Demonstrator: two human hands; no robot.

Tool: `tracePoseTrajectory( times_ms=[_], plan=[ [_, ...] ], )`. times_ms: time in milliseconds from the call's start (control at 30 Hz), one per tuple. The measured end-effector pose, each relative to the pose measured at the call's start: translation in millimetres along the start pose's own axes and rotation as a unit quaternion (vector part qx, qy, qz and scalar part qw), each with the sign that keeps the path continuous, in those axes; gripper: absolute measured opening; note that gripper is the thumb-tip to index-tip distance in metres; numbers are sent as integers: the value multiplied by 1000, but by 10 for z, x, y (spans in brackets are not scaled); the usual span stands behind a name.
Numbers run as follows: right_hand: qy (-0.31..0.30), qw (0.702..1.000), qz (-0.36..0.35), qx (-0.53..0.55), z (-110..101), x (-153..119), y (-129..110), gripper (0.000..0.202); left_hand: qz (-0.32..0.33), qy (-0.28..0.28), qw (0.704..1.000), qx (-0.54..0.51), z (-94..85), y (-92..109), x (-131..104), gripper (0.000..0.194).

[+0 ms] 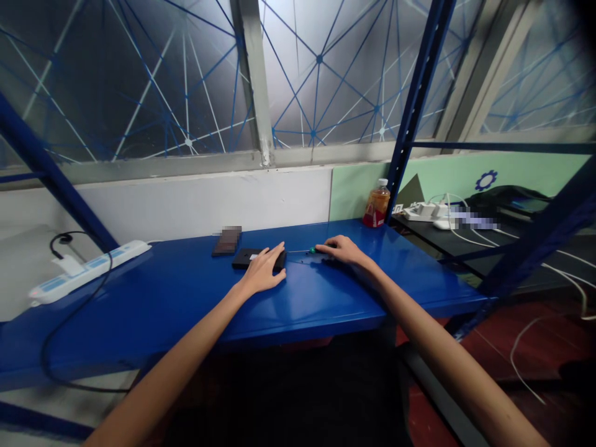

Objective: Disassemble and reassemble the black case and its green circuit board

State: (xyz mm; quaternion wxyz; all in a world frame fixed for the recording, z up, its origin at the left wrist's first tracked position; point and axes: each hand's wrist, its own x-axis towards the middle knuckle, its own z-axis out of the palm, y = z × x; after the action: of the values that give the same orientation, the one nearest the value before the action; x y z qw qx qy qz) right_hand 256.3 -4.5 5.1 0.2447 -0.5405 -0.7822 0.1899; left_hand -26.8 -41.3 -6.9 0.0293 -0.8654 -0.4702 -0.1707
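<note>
My left hand lies with stretched fingers over the right part of a flat black rectangular case, which has a small white label. A thin screwdriver with a green part and a slim metal shaft points left toward the case. At its right end, the fingers of my right hand are closed on it, low over the blue table. Several tiny dark pieces, perhaps screws, are scattered between my hands. Just behind the case sits a dark brown flat block, partly blurred.
The blue table has a white power strip with a black cable at left. A drink bottle stands at the back right, beside a blue rack post. Chargers and white cables lie on a black table further right.
</note>
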Motion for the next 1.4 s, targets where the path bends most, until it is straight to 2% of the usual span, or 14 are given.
tracePoseTrajectory(
  times_ms=[67, 167, 333, 400, 533, 600, 700, 833, 1000, 1133, 1267, 1400],
  plan=[
    [31, 998, -3, -47, 21, -2, -16, 57, -1, -2, 1000, 0, -10, 10, -3, 75],
    [61, 997, -3, -48, 63, 7, 5, 48, -1, -3, 1000, 0, -20, 18, -5, 73],
    [51, 998, -20, -8, 51, 8, 54, 42, 2, 0, 1000, -4, -19, 19, 0, 72],
    [47, 998, -23, -40, 29, -8, 30, 41, 3, 1, 1000, -5, -17, 19, 1, 71],
    [69, 986, -16, -153, 35, -45, -40, 55, 4, 0, 1000, -4, -16, 20, -3, 71],
    [83, 981, -11, -176, 59, -49, -44, 57, 3, 1, 1000, -2, -16, 19, -6, 71],
    [84, 986, -28, -144, 78, -30, 2, 48, 1, -1, 1000, 2, -17, 17, -8, 71],
    [53, 992, -62, -99, 36, -7, 63, 41, 0, -5, 1000, 4, -23, 23, -7, 71],
    [9, 991, -60, -116, -4, -23, 34, 56, -6, -10, 1000, 15, -28, 33, -7, 70],
    [26, 992, -66, -100, 48, -17, 12, 61, -9, -11, 1000, 17, -25, 34, -9, 70],
    [49, 992, -89, -70, 86, -2, 32, 44, -8, -9, 1000, 15, -25, 35, -10, 70],
    [48, 991, -104, -75, 56, -15, 19, 40, -4, -3, 1000, 9, -14, 24, -10, 70]
  ],
)
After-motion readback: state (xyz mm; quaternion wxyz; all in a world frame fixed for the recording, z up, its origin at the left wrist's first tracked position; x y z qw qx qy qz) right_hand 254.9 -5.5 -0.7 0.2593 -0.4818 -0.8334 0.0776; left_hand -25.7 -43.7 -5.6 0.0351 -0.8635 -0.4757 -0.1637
